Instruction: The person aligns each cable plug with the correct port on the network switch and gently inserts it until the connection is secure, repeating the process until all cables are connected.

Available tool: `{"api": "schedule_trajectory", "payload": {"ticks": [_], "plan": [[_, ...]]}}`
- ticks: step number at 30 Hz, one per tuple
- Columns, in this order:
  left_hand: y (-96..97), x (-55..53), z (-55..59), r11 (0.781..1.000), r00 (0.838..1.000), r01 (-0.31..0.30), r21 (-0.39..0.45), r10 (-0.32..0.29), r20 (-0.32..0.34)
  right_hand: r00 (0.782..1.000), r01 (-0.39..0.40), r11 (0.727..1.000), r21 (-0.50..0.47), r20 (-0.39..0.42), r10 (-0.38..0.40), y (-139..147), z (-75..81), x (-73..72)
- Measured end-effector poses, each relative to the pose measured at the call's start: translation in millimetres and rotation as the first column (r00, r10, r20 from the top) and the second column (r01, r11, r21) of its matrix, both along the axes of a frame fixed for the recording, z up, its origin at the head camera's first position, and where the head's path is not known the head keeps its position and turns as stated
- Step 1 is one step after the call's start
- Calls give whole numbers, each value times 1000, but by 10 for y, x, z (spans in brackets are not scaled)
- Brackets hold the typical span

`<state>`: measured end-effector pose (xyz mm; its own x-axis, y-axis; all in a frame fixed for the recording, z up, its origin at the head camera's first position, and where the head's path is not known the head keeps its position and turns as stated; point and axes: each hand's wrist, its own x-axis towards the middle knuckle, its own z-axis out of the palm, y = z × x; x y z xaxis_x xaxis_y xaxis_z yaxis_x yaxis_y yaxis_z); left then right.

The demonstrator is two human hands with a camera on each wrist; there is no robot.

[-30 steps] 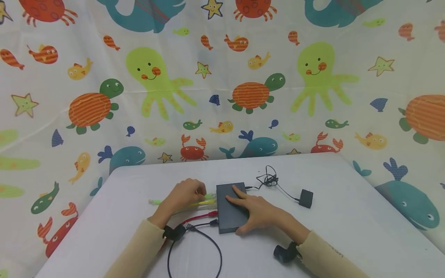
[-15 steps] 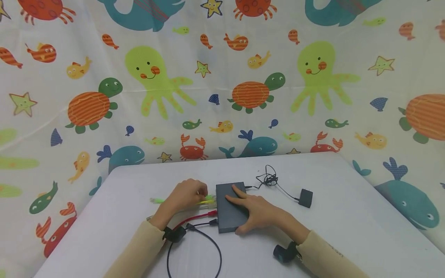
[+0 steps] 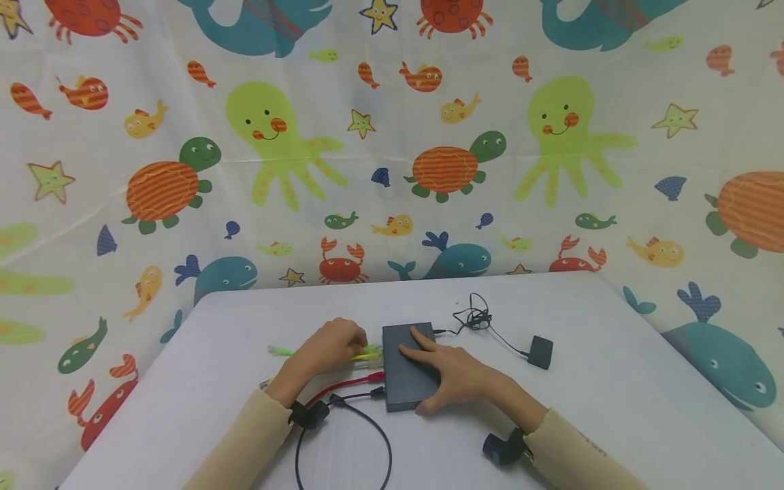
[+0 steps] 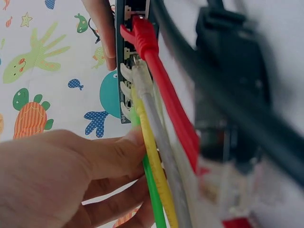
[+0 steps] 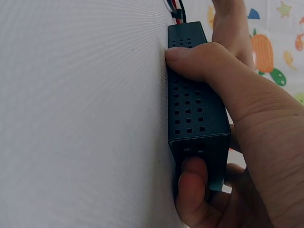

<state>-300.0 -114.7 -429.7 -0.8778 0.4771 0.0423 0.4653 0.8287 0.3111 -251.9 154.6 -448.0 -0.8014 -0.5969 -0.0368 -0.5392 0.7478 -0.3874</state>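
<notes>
A dark network switch (image 3: 398, 381) lies flat on the table. My right hand (image 3: 456, 374) holds it, thumb on its vented side (image 5: 187, 109) and fingers over the top and far edge. My left hand (image 3: 327, 347) pinches a green network cable (image 4: 154, 194) close to its plug, at the end port of the row. How deep that plug sits is hidden by the thumb. Beside it a yellow cable (image 4: 154, 164), a grey cable (image 4: 159, 128) and a red cable (image 4: 164, 80) run into the ports. A black cable (image 3: 361, 395) enters nearest me.
Behind the switch lies a bundled thin power cord (image 3: 476, 318), leading right to a black power adapter (image 3: 540, 352). The black cable's loop (image 3: 390, 442) curves toward the front edge. A patterned cloth (image 3: 380, 190) hangs behind the white table (image 3: 612, 381).
The green cable's free end at the left has shifted slightly right, toward the switch. Both hands keep nearly the same place; the head view moves a little.
</notes>
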Motion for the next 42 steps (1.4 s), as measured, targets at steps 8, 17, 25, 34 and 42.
{"api": "schedule_trajectory", "payload": {"ticks": [8, 17, 25, 34, 42], "plan": [[17, 40, 12, 1000, 1000, -4, -23, 4, -1, 1000, 0, 1000, 6, 3, 0, 8, -19, 0], [66, 61, 43, 1000, 999, 28, -11, -28, -46, 1000, 6, 1000, 0, -2, -6, 12, 1, 13], [64, 44, 21, 1000, 999, 4, -24, -5, -33, 1000, 10, 1000, 2, 3, -10, 5, 2, 13], [55, 48, 33, 1000, 1000, 2, -26, -2, -20, 1000, 4, 1000, 7, -10, -3, 5, -2, 9], [47, 56, 34, 1000, 999, 11, -20, -11, -42, 1000, 2, 1000, 11, -15, -2, 2, 0, 15]]}}
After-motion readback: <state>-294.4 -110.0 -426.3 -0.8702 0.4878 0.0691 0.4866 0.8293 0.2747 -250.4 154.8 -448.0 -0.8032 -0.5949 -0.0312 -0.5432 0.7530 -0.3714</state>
